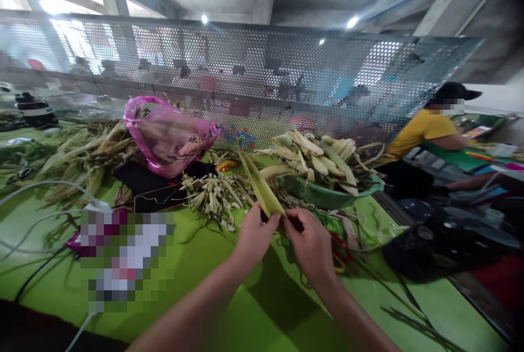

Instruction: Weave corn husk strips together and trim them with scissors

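Observation:
Both hands meet over the green table at the lower end of a long yellow-green corn husk (258, 184). My left hand (257, 232) pinches the husk between thumb and fingers. Right beside it, my right hand (310, 243) has its fingertips closed on the same end. The husk slants up and to the left, away from me. Beyond it, a green basket (323, 195) is heaped with dried corn husks (315, 158). A pile of short cut husk pieces (216, 196) lies just left of the held husk.
A pink plastic bag (164, 136) stands at the back left near a large heap of husks (90, 155). Power strip (118, 221) and cables lie front left. Red-and-yellow-handled scissors (340, 254) sit by my right hand. A person in yellow (417, 133) sits beyond the right edge.

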`<act>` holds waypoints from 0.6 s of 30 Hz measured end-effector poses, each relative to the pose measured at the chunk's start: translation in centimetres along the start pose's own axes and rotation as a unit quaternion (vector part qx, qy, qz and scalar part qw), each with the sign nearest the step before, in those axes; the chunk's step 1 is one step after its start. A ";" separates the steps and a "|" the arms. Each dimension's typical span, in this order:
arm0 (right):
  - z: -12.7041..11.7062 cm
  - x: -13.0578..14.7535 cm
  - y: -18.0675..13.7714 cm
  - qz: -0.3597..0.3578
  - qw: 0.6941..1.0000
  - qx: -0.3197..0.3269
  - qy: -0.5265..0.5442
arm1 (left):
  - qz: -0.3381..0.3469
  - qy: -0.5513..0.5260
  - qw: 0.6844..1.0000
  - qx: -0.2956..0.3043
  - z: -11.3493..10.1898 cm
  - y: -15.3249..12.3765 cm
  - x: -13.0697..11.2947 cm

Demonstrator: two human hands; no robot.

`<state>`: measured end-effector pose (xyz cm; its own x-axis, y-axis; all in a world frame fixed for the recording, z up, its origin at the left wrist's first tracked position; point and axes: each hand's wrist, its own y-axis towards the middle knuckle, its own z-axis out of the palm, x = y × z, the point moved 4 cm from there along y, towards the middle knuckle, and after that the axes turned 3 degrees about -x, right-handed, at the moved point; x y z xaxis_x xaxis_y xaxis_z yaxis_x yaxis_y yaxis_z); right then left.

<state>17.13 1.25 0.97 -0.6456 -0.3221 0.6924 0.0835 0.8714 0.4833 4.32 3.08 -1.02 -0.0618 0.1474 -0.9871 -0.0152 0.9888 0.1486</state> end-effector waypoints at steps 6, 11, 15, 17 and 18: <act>1.3 -2.0 0.0 0.148 0.963 0.067 0.217 | -0.004 -0.009 1.000 -0.016 -0.5 0.2 0.2; 1.7 -2.2 0.0 0.179 0.944 0.113 0.254 | -0.028 -0.013 0.999 -0.012 -0.5 0.6 0.8; 0.7 -1.6 0.3 0.087 0.986 0.057 0.130 | -0.013 0.051 0.999 -0.013 -0.8 0.6 1.1; 0.4 -1.5 0.3 0.055 0.995 0.037 0.079 | 0.006 0.100 0.995 -0.011 -0.9 0.4 0.8; 0.3 -1.5 0.3 0.053 0.996 0.036 0.067 | 0.015 0.116 0.993 -0.011 -1.0 0.3 0.6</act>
<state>17.89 2.15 -0.10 -0.5281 -0.2701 0.8051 0.0873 0.9257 0.3679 3.28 3.49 -1.52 -0.2911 0.1652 -0.9423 -0.0309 0.9828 0.1819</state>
